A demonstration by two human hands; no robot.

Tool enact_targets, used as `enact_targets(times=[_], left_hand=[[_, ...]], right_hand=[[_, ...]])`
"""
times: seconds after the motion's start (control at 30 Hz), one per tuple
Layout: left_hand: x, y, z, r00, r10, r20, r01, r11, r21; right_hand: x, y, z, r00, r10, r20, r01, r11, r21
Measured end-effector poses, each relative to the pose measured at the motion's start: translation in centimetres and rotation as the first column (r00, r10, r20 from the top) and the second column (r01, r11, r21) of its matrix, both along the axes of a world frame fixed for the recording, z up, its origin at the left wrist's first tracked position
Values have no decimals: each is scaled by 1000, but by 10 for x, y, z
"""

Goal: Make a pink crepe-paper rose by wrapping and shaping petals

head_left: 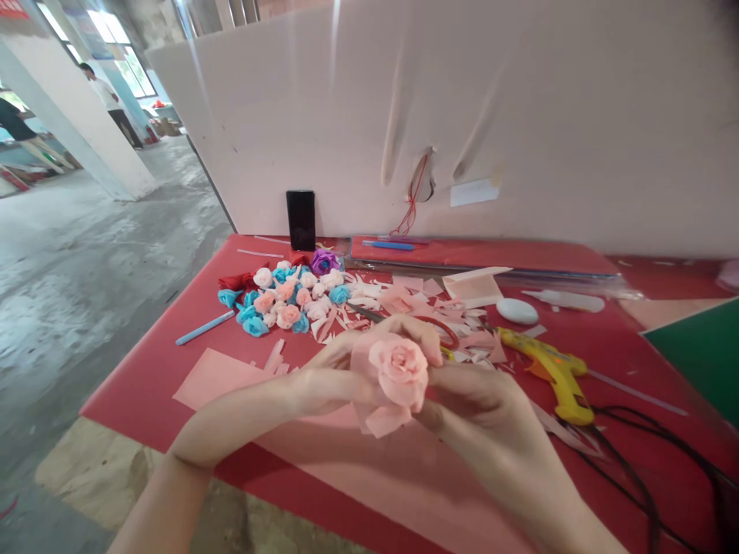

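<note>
A pink paper rose point(399, 371) is held between both hands above the red table point(138, 385). My left hand point(332, 377) grips it from the left, fingers curled over the top of the petals. My right hand point(479, 392) pinches its right side and the loose paper strip hanging below. A pile of finished small paper roses point(285, 300) in pink, white, blue and purple lies farther back on the left.
A yellow glue gun point(557, 371) with black cables lies to the right. Paper scraps, red-handled scissors point(444, 329), a white oval object point(516, 310), a blue stick point(205, 328), a pink sheet point(213, 377) and a black phone point(301, 220) leaning on the white board surround the hands. People stand far left.
</note>
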State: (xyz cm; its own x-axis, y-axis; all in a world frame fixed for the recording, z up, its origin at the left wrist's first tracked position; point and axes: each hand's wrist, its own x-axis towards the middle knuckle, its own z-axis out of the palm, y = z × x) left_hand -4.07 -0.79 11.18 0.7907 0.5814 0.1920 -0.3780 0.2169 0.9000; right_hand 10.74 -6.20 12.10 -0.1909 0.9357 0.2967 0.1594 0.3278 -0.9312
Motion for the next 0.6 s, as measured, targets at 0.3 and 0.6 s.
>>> enact_targets(times=[0.3, 0.6], left_hand=[[1, 1, 3, 998, -31, 58, 30, 999, 12], [3, -2, 6, 994, 33, 102, -22, 995, -101]], right_hand=[[-2, 2, 5, 991, 85, -102, -93, 993, -79], [0, 7, -4, 963, 108, -245, -154, 972, -176]])
